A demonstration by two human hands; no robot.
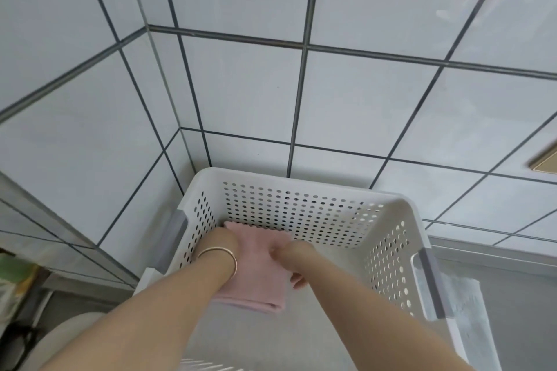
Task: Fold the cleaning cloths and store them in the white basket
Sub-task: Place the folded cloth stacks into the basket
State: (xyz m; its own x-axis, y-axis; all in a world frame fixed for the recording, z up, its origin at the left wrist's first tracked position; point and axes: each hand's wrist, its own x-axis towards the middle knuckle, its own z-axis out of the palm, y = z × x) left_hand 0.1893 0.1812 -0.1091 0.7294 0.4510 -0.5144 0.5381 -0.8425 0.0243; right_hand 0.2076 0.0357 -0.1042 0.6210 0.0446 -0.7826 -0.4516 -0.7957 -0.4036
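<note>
The white basket [301, 187] fills the lower middle of the frame, perforated on its walls, with grey handles at lower left and lower right, backed into a corner of pale tiled wall [376, 99]. Both arms reach down into it.

Inside, toward the left wall and the lower centre of the frame, sits the pink cloth [256, 274]: folded into a thick rectangle, layered edges showing at its lower right corner, a zigzag edge along its far side.

The left hand [223, 238], a bracelet [223, 253] on its wrist, presses onto the cloth's left part; its fingers are hidden, so I cannot tell how its grip stands. The right hand [289, 253] looks closed on the cloth's right edge, fingertips curling underneath.

The likely trouble is the fold springing open when the hands let go, since the layers look loose at that corner. Pulling the right fingers out from underneath could also drag the cloth askew or lift a layer.
</note>
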